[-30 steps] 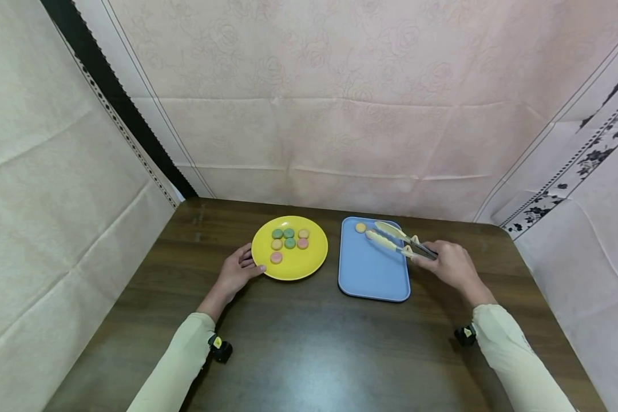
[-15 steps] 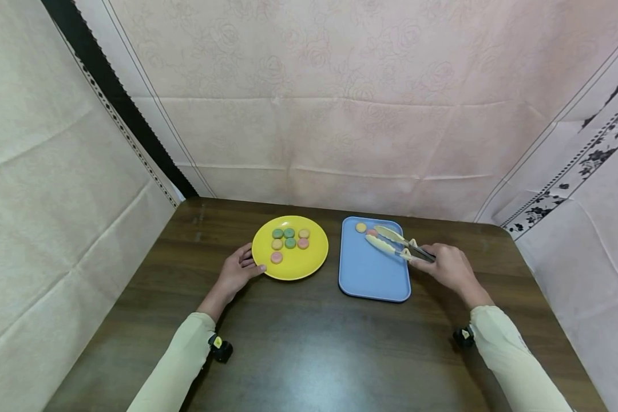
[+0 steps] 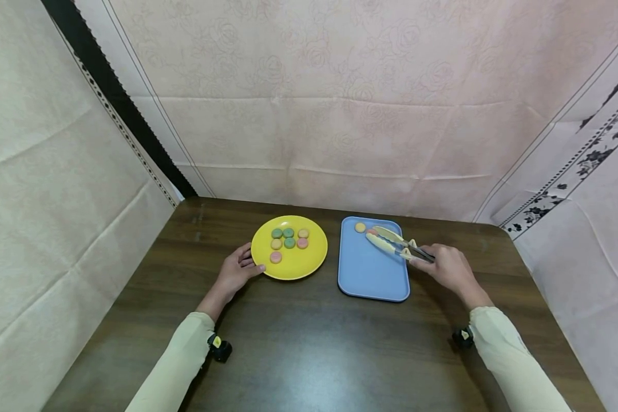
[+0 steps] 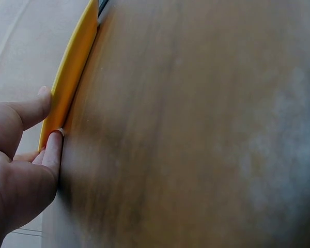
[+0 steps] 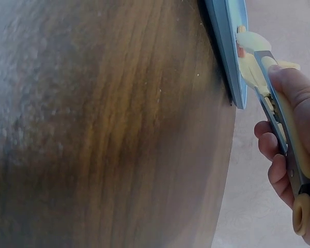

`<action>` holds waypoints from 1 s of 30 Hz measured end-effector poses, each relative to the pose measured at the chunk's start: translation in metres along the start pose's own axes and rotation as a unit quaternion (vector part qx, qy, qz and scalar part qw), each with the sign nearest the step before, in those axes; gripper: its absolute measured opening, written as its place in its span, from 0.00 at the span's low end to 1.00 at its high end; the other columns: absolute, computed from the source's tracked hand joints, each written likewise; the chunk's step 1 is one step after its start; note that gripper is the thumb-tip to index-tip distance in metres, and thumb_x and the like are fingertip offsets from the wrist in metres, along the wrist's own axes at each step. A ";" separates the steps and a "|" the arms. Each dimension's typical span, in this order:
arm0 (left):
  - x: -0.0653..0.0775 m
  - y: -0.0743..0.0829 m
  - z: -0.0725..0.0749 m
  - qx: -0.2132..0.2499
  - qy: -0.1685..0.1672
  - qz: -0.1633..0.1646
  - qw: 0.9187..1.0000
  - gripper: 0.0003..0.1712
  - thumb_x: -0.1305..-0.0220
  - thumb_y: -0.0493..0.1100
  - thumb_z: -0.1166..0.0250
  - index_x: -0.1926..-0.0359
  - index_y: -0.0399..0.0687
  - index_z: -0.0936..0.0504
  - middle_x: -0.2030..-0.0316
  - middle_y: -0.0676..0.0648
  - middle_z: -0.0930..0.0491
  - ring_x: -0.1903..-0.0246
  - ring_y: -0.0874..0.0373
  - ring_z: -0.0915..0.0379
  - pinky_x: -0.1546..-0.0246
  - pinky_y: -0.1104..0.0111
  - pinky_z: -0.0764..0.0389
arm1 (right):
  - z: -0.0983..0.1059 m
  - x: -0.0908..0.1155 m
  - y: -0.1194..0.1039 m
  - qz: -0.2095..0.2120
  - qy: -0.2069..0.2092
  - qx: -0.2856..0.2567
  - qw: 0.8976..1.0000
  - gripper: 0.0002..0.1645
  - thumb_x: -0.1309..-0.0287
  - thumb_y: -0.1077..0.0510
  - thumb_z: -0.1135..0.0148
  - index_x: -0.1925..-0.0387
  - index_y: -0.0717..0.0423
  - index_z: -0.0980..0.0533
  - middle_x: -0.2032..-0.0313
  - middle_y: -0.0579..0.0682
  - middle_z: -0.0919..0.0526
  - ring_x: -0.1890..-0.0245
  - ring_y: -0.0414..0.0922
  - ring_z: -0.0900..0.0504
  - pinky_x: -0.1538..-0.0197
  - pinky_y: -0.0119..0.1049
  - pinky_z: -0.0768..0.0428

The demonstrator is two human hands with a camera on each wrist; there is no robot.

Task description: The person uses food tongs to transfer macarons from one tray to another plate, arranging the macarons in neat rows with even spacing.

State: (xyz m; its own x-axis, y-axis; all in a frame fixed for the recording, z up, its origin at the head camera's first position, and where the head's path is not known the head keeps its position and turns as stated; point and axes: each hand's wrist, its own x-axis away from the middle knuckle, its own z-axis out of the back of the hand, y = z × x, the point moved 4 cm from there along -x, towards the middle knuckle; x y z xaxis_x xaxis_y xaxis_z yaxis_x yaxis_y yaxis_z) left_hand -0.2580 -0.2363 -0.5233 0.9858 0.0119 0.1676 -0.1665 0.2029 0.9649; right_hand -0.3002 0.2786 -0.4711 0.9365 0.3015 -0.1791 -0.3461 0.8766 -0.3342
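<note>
My left hand (image 3: 237, 272) pinches the near-left rim of a round yellow plate (image 3: 312, 260). In the left wrist view its thumb lies over the plate's edge (image 4: 72, 67), with a finger underneath. Several green, yellow and pink macarons sit on the plate, among them a pink macaron (image 3: 275, 257) nearest the hand. My right hand (image 3: 450, 264) grips cream-tipped tongs (image 3: 379, 244) by their handles, reaching over a blue tray (image 3: 373, 280). The spread tong tips are right at a pink macaron (image 3: 371, 232), partly hidden. Left of it lies a yellow macaron (image 3: 360, 227) in the tray's far-left corner.
A dark wooden table (image 3: 293, 349) carries both plate and tray, with a strip of bare wood between them. Pale patterned cloth (image 3: 340, 131) hangs behind the table's far edge and along both sides.
The tong tips have spread and shifted slightly toward me, and the pink macaron now shows on the tray beside the yellow one. My left hand and the plate stay put.
</note>
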 end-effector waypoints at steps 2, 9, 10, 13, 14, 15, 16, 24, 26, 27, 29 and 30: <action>0.000 0.000 0.000 -0.003 0.001 -0.002 1.000 0.47 0.33 0.36 0.31 0.20 0.43 0.46 0.27 0.35 0.36 0.31 0.40 0.33 0.40 0.62 0.20 | 0.000 0.001 0.000 0.001 0.001 -0.001 1.000 0.35 0.35 0.39 0.32 0.45 0.66 0.18 0.59 0.60 0.13 0.71 0.47 0.25 0.69 0.41 0.25; 0.001 0.001 -0.001 0.000 0.003 -0.004 1.000 0.46 0.33 0.35 0.31 0.20 0.42 0.46 0.28 0.34 0.36 0.32 0.39 0.33 0.40 0.62 0.20 | 0.003 0.004 -0.005 0.012 0.019 -0.004 1.000 0.33 0.35 0.41 0.31 0.46 0.67 0.17 0.57 0.62 0.13 0.69 0.48 0.22 0.66 0.47 0.21; 0.005 0.006 -0.001 -0.002 0.001 -0.005 1.000 0.46 0.33 0.35 0.31 0.20 0.40 0.46 0.28 0.32 0.36 0.32 0.38 0.33 0.41 0.62 0.20 | 0.004 0.004 -0.006 0.014 0.024 -0.003 1.000 0.33 0.36 0.41 0.31 0.46 0.67 0.17 0.58 0.62 0.12 0.69 0.48 0.22 0.67 0.46 0.22; 0.013 0.020 -0.003 -0.005 -0.005 0.001 1.000 0.45 0.32 0.33 0.32 0.21 0.36 0.47 0.28 0.31 0.37 0.32 0.37 0.34 0.41 0.62 0.20 | 0.009 0.005 -0.011 0.022 0.040 0.001 0.999 0.31 0.37 0.43 0.29 0.47 0.66 0.16 0.60 0.60 0.12 0.71 0.47 0.23 0.69 0.43 0.23; 0.014 0.022 -0.003 -0.005 -0.006 0.003 1.000 0.45 0.32 0.32 0.33 0.21 0.35 0.47 0.28 0.30 0.37 0.32 0.37 0.34 0.41 0.61 0.19 | 0.010 0.005 -0.012 0.024 0.046 0.001 0.999 0.30 0.38 0.44 0.28 0.48 0.66 0.16 0.61 0.59 0.12 0.72 0.47 0.23 0.70 0.43 0.24; 0.014 0.024 -0.003 -0.005 -0.008 0.005 1.000 0.45 0.32 0.32 0.33 0.21 0.35 0.47 0.28 0.30 0.37 0.32 0.36 0.34 0.41 0.61 0.20 | 0.012 0.006 -0.014 0.026 0.051 0.001 0.998 0.29 0.38 0.45 0.28 0.48 0.66 0.16 0.61 0.59 0.12 0.72 0.47 0.23 0.70 0.43 0.23; 0.014 0.024 -0.003 -0.005 -0.008 0.006 1.000 0.45 0.32 0.31 0.33 0.21 0.34 0.47 0.28 0.30 0.37 0.32 0.36 0.34 0.41 0.61 0.19 | 0.014 0.006 -0.016 0.029 0.055 0.001 0.998 0.29 0.38 0.45 0.28 0.48 0.66 0.16 0.62 0.58 0.13 0.72 0.46 0.23 0.70 0.43 0.24; 0.001 0.001 -0.001 -0.003 -0.004 0.000 1.000 0.47 0.32 0.36 0.31 0.20 0.41 0.47 0.27 0.34 0.37 0.31 0.39 0.34 0.41 0.63 0.20 | 0.026 0.007 -0.036 0.052 0.084 0.008 0.995 0.29 0.41 0.47 0.25 0.49 0.66 0.16 0.65 0.57 0.13 0.75 0.45 0.25 0.73 0.40 0.26; 0.002 0.003 -0.001 0.000 -0.006 -0.001 1.000 0.47 0.32 0.36 0.31 0.20 0.41 0.47 0.27 0.33 0.38 0.31 0.39 0.34 0.41 0.63 0.20 | 0.029 0.006 -0.044 0.057 0.086 0.009 0.995 0.30 0.42 0.46 0.24 0.48 0.66 0.16 0.65 0.57 0.13 0.74 0.46 0.23 0.72 0.42 0.24; 0.003 0.005 -0.001 0.001 -0.007 0.000 1.000 0.47 0.32 0.35 0.32 0.20 0.40 0.48 0.27 0.33 0.38 0.31 0.39 0.35 0.40 0.62 0.20 | 0.030 0.006 -0.048 0.060 0.087 0.009 0.994 0.29 0.42 0.46 0.24 0.48 0.66 0.16 0.64 0.57 0.13 0.73 0.47 0.22 0.71 0.44 0.23; 0.007 0.011 -0.001 0.004 -0.010 0.001 1.000 0.46 0.32 0.34 0.32 0.20 0.38 0.48 0.27 0.32 0.38 0.31 0.38 0.35 0.40 0.62 0.20 | 0.032 0.005 -0.056 0.066 0.085 0.009 0.994 0.30 0.42 0.46 0.25 0.48 0.65 0.16 0.63 0.58 0.12 0.71 0.48 0.20 0.68 0.47 0.21; 0.009 0.015 -0.001 0.004 -0.012 0.002 1.000 0.46 0.32 0.33 0.32 0.20 0.37 0.48 0.27 0.31 0.38 0.31 0.37 0.35 0.40 0.61 0.20 | 0.032 0.004 -0.059 0.069 0.084 0.007 0.994 0.30 0.42 0.46 0.25 0.48 0.65 0.16 0.62 0.59 0.12 0.70 0.49 0.19 0.68 0.48 0.20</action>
State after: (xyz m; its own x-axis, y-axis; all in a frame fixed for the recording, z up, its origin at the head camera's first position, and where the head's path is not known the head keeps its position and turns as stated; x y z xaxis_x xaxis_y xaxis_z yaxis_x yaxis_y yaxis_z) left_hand -0.2512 -0.2319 -0.5076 0.9844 -0.0105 0.1756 -0.1702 0.1953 0.9659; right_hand -0.2738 0.2399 -0.4220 0.8572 0.3534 -0.3746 -0.4686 0.8370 -0.2827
